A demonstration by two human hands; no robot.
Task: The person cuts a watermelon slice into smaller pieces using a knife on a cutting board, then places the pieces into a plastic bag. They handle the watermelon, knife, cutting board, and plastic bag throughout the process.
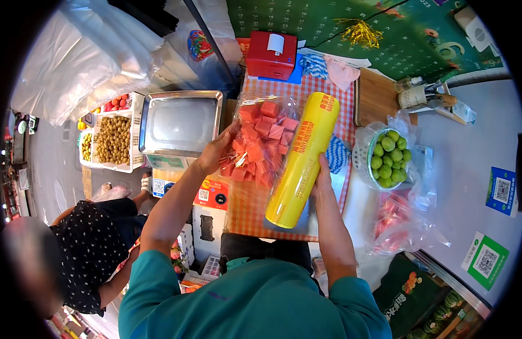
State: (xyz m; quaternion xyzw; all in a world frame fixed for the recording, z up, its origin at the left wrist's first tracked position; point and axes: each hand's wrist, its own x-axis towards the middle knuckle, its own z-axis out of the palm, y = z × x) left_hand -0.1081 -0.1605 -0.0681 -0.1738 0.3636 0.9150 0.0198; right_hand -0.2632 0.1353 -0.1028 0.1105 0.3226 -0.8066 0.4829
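My left hand is closed on the left edge of a clear pack of red watermelon cubes, with shiny film stretched over the fruit. Just right of the pack, a thick yellow roll of cling film lies at a slant, its far end leaning right. My right hand grips this roll along its right side; some of its fingers are hidden. Pack and roll are side by side above a table with a red-checked cloth.
A metal scale pan stands left, beside a white crate of round brown fruit. Behind sits a red printer. To the right are a basket of green fruit, a bagged pink item and a wooden board. A person is at lower left.
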